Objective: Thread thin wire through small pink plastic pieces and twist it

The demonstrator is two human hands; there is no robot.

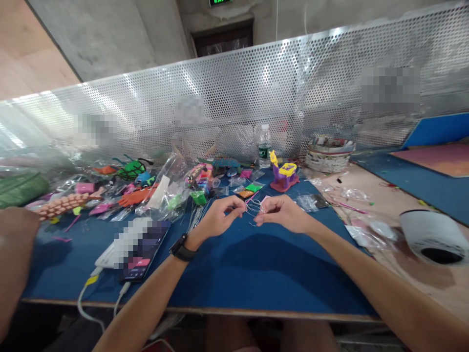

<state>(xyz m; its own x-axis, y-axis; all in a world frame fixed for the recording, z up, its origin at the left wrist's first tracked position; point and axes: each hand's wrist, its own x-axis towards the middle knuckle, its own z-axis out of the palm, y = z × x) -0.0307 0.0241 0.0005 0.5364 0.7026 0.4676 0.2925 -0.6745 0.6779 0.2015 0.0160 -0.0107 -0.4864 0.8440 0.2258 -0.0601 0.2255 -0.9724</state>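
Note:
My left hand [222,215], with a black watch on its wrist, and my right hand [280,214] meet over the blue mat [256,274]. Both pinch a thin silver wire [254,209] bent into small loops between them. A bundle of straight wires [196,217] lies on the mat just left of my left hand. Small bags of coloured clay [249,188] lie just beyond my hands.
A phone [141,254] with cables lies at the left front. Clay figures, a purple-yellow model [284,176], a water bottle [264,145], a paper bowl [330,154] and a white cup on its side [432,234] stand around. A perforated metal screen [238,93] closes the back. Another person's arm [14,254] is at far left.

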